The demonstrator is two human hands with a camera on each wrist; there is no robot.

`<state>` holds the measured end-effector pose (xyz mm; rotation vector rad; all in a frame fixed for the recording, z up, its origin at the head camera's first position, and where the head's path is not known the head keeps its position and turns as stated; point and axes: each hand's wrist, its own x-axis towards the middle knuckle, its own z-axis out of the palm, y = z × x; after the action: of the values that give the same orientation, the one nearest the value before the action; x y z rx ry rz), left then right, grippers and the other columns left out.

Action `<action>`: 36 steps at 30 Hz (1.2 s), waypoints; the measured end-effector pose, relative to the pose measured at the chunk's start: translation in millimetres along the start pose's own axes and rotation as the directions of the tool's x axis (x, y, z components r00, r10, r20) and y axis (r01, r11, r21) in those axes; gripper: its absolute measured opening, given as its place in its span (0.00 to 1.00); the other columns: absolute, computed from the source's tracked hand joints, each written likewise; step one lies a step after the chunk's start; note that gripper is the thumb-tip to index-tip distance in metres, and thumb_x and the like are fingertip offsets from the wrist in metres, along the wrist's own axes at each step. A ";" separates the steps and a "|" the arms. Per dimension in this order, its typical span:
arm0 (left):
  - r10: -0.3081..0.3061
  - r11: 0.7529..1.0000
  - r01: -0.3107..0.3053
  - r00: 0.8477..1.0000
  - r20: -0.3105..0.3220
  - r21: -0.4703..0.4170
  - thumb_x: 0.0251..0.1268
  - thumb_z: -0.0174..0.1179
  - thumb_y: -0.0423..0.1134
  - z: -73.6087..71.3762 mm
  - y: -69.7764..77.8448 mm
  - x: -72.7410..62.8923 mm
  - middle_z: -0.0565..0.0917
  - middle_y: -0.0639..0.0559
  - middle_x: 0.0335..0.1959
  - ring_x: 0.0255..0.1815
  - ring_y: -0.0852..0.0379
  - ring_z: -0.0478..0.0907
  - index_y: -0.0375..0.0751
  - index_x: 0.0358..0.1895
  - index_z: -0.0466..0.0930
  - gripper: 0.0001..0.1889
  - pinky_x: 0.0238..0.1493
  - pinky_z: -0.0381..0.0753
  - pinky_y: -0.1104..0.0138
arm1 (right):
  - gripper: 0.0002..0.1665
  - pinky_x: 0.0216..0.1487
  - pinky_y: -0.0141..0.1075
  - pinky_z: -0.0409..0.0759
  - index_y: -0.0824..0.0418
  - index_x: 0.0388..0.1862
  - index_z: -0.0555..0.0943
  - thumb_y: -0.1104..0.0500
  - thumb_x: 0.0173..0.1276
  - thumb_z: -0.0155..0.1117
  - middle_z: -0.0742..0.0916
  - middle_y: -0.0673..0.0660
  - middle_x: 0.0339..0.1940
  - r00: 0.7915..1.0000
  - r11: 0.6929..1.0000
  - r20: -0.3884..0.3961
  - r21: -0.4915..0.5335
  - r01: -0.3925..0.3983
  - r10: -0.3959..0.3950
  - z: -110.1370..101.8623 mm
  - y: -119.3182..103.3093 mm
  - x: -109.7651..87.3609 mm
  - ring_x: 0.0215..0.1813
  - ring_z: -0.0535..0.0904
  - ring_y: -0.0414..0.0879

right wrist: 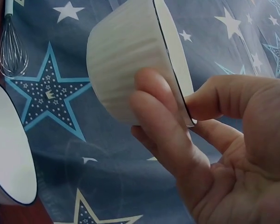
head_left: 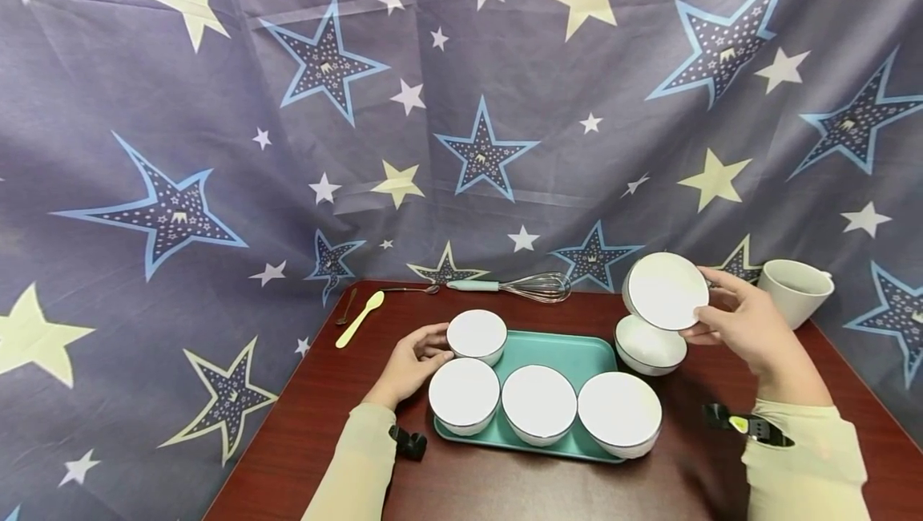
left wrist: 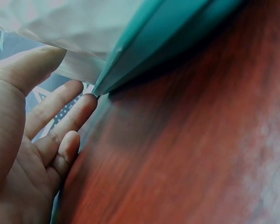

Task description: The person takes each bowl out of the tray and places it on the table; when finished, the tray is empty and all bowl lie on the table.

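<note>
My right hand (head_left: 743,321) pinches the rim of a white bowl (head_left: 667,291) with a thin dark edge, thumb inside and fingers outside. It is raised and tilted, its inside turned toward the head camera; the right wrist view shows its ridged outer wall (right wrist: 126,60). Just below it another white bowl (head_left: 650,349) stands by the right end of a teal tray (head_left: 562,353). My left hand (head_left: 411,361) rests at the left side of the rear-left bowl (head_left: 477,334) on the tray, its fingers (left wrist: 51,107) loosely bent near the tray's rim.
Along the tray's front stand three white bowls, the left one (head_left: 465,394), the middle one (head_left: 539,402) and the right one (head_left: 620,413). Behind lie a whisk (head_left: 537,287), a yellow spoon (head_left: 360,319) and small thin utensils (head_left: 411,289). A white mug (head_left: 793,290) stands at right, before a star-patterned cloth (head_left: 490,224).
</note>
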<state>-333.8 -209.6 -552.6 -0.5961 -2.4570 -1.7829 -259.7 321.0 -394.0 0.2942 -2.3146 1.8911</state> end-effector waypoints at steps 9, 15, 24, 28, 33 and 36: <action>-0.005 1.000 0.005 1.000 0.004 0.008 0.71 0.71 0.38 -0.2 2.3 -0.5 0.87 0.48 0.55 0.50 0.50 0.86 0.50 0.71 0.78 0.27 0.51 0.85 0.61 | 0.43 0.32 0.45 0.88 0.73 0.83 0.52 0.79 0.72 0.53 0.81 0.53 0.45 1.000 1.000 -0.024 -0.013 0.015 -0.015 -22.0 7.6 -5.7 0.28 0.89 0.54; 0.011 1.000 -0.011 1.000 0.004 0.018 0.71 0.71 0.37 0.1 1.9 -0.7 0.87 0.47 0.55 0.49 0.49 0.87 0.49 0.72 0.77 0.27 0.50 0.85 0.61 | 0.43 0.30 0.43 0.88 0.69 0.83 0.57 0.81 0.70 0.52 0.86 0.48 0.38 0.998 0.997 -0.061 0.078 0.022 -0.017 -37.2 17.2 -9.5 0.26 0.89 0.52; 0.006 1.000 -0.006 1.000 0.005 0.013 0.71 0.71 0.37 -0.5 1.0 -0.1 0.87 0.48 0.55 0.49 0.49 0.86 0.51 0.72 0.77 0.27 0.51 0.84 0.62 | 0.40 0.29 0.43 0.88 0.61 0.78 0.63 0.83 0.69 0.50 0.87 0.48 0.37 0.997 0.983 -0.068 0.181 -0.019 0.032 -50.5 31.2 -11.1 0.25 0.89 0.52; 0.006 1.000 -0.006 1.000 0.004 0.012 0.71 0.70 0.37 -0.4 -0.5 0.7 0.87 0.48 0.55 0.49 0.49 0.86 0.51 0.71 0.78 0.27 0.50 0.84 0.62 | 0.42 0.30 0.42 0.88 0.64 0.81 0.57 0.82 0.70 0.49 0.87 0.47 0.36 0.994 0.978 -0.072 0.200 -0.066 0.082 -54.8 35.2 -13.1 0.25 0.89 0.51; 0.005 1.000 -0.005 1.000 0.001 0.004 0.70 0.71 0.36 -0.2 -0.4 1.0 0.88 0.49 0.54 0.48 0.49 0.87 0.51 0.71 0.78 0.27 0.50 0.84 0.62 | 0.40 0.30 0.43 0.88 0.61 0.79 0.59 0.82 0.70 0.49 0.87 0.48 0.35 0.990 0.970 -0.072 0.221 -0.103 0.121 -62.0 42.7 -16.5 0.26 0.89 0.52; 0.004 1.000 -0.004 1.000 0.000 0.003 0.70 0.71 0.37 -0.2 0.5 0.7 0.88 0.48 0.54 0.48 0.49 0.87 0.51 0.71 0.78 0.27 0.50 0.84 0.62 | 0.39 0.30 0.43 0.88 0.59 0.77 0.62 0.81 0.71 0.49 0.87 0.49 0.35 0.987 0.966 -0.074 0.228 -0.123 0.143 -66.5 48.3 -18.1 0.26 0.89 0.51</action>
<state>-334.4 -209.4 -551.9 -0.6007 -2.4565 -1.7770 -254.7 396.6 -430.8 0.0756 -2.1153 2.1844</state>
